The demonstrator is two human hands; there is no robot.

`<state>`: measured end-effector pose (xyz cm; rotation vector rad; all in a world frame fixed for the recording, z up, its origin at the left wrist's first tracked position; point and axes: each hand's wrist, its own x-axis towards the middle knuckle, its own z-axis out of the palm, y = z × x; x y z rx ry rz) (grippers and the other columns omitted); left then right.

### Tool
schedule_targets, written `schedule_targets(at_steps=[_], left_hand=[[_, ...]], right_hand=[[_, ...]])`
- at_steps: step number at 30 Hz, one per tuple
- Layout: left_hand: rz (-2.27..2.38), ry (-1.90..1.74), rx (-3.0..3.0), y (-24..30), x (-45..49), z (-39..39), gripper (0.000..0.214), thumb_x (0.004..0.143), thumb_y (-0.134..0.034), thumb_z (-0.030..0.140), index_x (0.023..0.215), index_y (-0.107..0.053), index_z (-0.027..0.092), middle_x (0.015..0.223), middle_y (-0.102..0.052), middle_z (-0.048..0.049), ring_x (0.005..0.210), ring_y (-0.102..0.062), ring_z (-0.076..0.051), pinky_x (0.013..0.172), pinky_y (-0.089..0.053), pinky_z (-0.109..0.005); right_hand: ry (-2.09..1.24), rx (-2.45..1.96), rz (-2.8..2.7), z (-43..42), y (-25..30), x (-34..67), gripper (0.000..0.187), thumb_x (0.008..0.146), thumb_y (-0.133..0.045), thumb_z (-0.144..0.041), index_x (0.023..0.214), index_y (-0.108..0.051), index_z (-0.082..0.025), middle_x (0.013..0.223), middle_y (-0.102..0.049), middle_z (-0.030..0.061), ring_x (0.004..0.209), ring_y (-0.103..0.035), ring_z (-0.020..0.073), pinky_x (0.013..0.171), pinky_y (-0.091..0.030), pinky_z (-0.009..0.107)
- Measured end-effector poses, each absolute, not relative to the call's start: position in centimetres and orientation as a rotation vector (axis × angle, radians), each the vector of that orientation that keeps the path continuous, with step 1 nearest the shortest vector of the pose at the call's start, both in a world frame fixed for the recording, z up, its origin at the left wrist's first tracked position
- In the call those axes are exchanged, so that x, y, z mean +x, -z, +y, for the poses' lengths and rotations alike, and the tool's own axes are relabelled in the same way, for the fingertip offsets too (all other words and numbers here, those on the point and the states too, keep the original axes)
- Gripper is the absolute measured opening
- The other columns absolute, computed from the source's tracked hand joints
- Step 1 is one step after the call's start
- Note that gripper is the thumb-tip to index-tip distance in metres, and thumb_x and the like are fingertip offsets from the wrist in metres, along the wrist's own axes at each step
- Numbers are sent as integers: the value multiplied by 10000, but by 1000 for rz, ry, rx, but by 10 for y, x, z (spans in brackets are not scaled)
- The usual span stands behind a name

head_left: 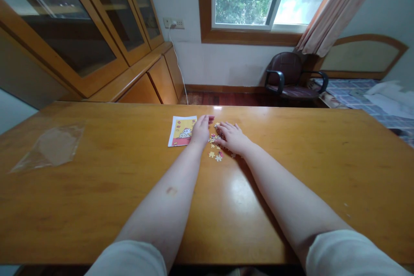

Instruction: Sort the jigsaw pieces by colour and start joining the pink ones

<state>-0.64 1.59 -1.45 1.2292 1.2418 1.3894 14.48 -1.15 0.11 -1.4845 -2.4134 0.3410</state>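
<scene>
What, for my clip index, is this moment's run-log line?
left hand: by cartoon sheet; right hand: over jigsaw pieces; clear plastic bag: far left

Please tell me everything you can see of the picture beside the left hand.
The picture is a flat sheet, apparently paper or thin card, with a pale border. Its print shows a yellow ground with small reddish shapes near the top, a white cartoon figure lower down and a pinkish-red band along the bottom. It lies face up on the table. The left hand hides part of its right side; whether they touch cannot be told.
</scene>
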Motion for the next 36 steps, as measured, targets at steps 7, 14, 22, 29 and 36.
schedule_targets(at_steps=[7, 14, 22, 29, 36], left_hand=[[1369, -1266, 1391, 18, -8, 19, 242, 849, -447, 279, 958, -637, 175, 1031, -671, -82, 969, -613, -196, 891, -463, -343], [1404, -1124, 1602, 16, -7, 12, 317, 718, -513, 109, 982, -671, 185, 1070, -667, -78, 1041, -582, -237, 991, -408, -386], [1384, -957, 1821, 17, -7, 10, 406, 605, -564, 33, 921, -723, 231, 1040, -692, -60, 1088, -545, -282, 1070, -314, -422], [1348, -867, 1919, 17, -6, 9, 357, 649, -557, 76, 914, -727, 243, 1003, -708, -61, 1007, -591, -277, 999, -382, -411], [1268, -871, 2016, 13, -3, 7, 324, 726, -543, 170, 1004, -698, 229, 1049, -693, -62, 1026, -582, -254, 978, -405, -379]], right_hand=[[-309, -1454, -2387, -6, -4, 147, 271, 826, -583, -269, 1070, -622, -157, 1063, -644, 112, 1006, -573, 216, 895, -423, 319], [-363, -1438, -2344, -2, 3, 148, 257, 804, -568, -162, 1046, -655, -173, 1038, -673, 97, 981, -588, 202, 893, -425, 311], [-548, -1458, -1952, 4, 6, 153, 185, 791, -571, -163, 936, -683, -184, 888, -703, 52, 805, -623, 159, 763, -476, 280], [-635, -1460, -1886, -2, -5, 155, 188, 826, -550, -291, 844, -702, -182, 779, -696, 27, 700, -593, 137, 681, -447, 249], [-608, -1416, -1936, -3, -6, 153, 231, 859, -528, -337, 833, -690, -175, 764, -683, 27, 695, -575, 132, 649, -407, 237]])
